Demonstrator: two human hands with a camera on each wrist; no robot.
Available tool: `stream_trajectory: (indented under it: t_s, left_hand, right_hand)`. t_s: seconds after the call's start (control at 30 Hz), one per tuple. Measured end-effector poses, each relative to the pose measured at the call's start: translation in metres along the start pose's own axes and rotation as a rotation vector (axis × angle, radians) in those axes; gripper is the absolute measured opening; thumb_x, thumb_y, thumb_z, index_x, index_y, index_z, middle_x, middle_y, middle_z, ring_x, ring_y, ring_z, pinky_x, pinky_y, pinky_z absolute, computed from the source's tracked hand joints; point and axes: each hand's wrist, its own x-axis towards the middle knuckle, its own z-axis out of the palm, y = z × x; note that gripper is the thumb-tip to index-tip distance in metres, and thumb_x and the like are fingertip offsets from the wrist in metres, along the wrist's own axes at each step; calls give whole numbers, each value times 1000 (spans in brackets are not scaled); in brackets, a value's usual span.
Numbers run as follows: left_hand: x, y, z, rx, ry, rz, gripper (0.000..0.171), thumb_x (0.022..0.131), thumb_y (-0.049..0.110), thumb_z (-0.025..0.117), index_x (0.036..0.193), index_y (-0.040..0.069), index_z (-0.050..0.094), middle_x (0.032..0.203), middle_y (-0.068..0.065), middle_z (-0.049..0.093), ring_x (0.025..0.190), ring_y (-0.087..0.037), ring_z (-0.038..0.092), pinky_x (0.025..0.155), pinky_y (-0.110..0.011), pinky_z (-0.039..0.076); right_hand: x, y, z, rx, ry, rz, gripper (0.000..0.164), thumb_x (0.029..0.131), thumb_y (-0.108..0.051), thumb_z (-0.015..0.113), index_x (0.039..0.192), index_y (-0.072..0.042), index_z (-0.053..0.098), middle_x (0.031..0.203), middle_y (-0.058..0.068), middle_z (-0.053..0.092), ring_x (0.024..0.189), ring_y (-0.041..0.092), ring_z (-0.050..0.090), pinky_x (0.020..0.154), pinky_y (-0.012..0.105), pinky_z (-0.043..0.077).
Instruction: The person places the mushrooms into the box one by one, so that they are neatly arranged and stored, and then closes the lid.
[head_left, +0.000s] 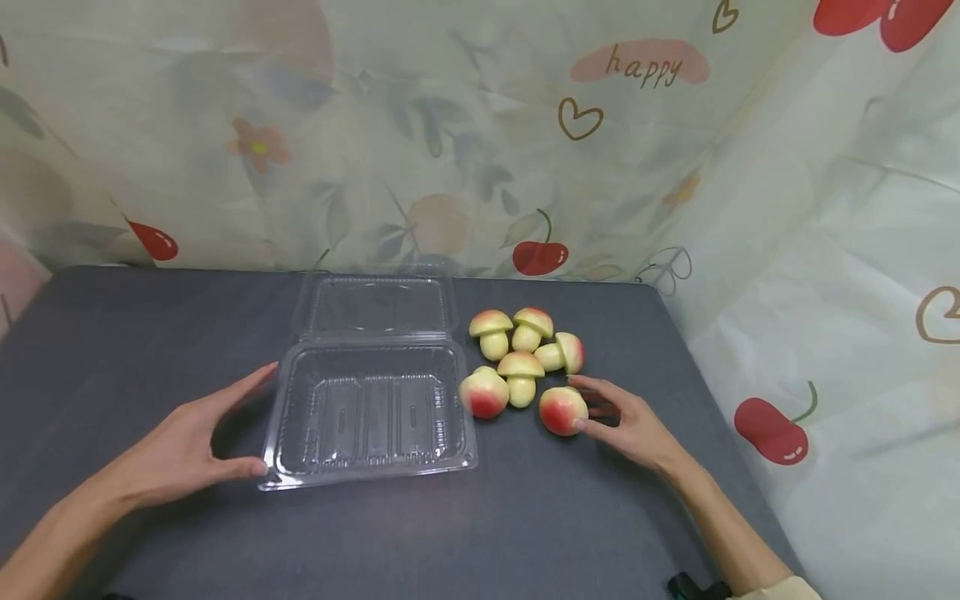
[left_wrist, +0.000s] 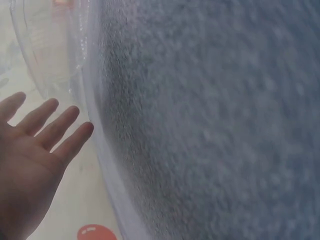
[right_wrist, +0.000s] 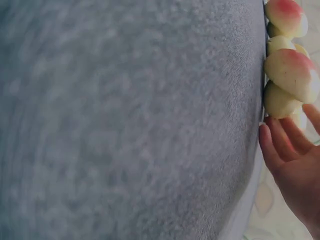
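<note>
A clear plastic clamshell box (head_left: 375,477) lies with its lid (head_left: 378,307) folded back, nothing inside. At its left side my left hand (head_left: 176,450) has fingers and thumb spread; the thumb tip touches or nearly touches the near left corner. In the left wrist view the left hand (left_wrist: 30,160) shows its fingers straight. My right hand (head_left: 633,427) is at the right of the nearest toy mushroom (head_left: 561,412), thumb tip against its red and yellow cap. In the right wrist view the right hand (right_wrist: 297,170) has nearly straight fingers by that mushroom (right_wrist: 290,72).
Several other mushrooms, among them one upright (head_left: 522,367) and one tipped toward me (head_left: 484,395), cluster right of the box. A grey cloth (head_left: 480,533) covers the table. A patterned curtain (head_left: 450,125) hangs behind and along the right side.
</note>
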Motion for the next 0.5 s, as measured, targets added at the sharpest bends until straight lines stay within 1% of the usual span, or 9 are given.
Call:
stream_trajectory:
  t_s: [0.07,0.17,0.27,0.33,0.4,0.5]
  left_hand:
    - [1,1,1,-29,-11,28,112,69,44,90,159,25,25,152,-6,46,128,-12,51,96,-1,21]
    - [3,2,2,-70,-28,32,111,70,43,89,159,24,25,152,-5,45,127,-8,52,97,-2,26]
    - [5,4,3,-102,-61,5,110,71,44,88,159,25,24,153,-4,44,128,-15,54,97,-4,30]
    - [7,5,5,-107,-85,-24,109,72,48,86,159,27,24,152,-6,46,126,-25,56,96,-6,32]
    - [9,6,6,-114,-103,-46,109,72,51,85,159,28,24,151,-7,47,125,-33,57,96,-8,34]
    - [9,7,6,-95,-111,-66,110,70,55,85,158,28,26,149,-10,49,124,-36,58,95,-8,33]
  right_hand:
    - [1,-1,2,-6,-3,26,61,89,-16,76,145,-9,51,143,10,54,120,22,57,96,47,48]
    - [3,-3,4,-37,-12,61,62,90,-24,76,146,-14,51,143,6,54,120,21,58,98,45,48]
    - [3,-4,5,-47,-17,84,64,90,-28,76,147,-18,49,145,4,53,119,21,60,98,46,47]
    - [2,-4,4,-58,-20,87,67,89,-30,76,149,-19,48,146,4,52,119,22,61,97,46,48]
    - [2,-3,5,-71,-22,92,68,88,-32,77,149,-20,47,146,2,52,118,20,61,97,43,48]
    - [3,-3,5,-96,-27,96,68,87,-36,77,148,-22,49,144,-2,54,117,15,61,97,37,48]
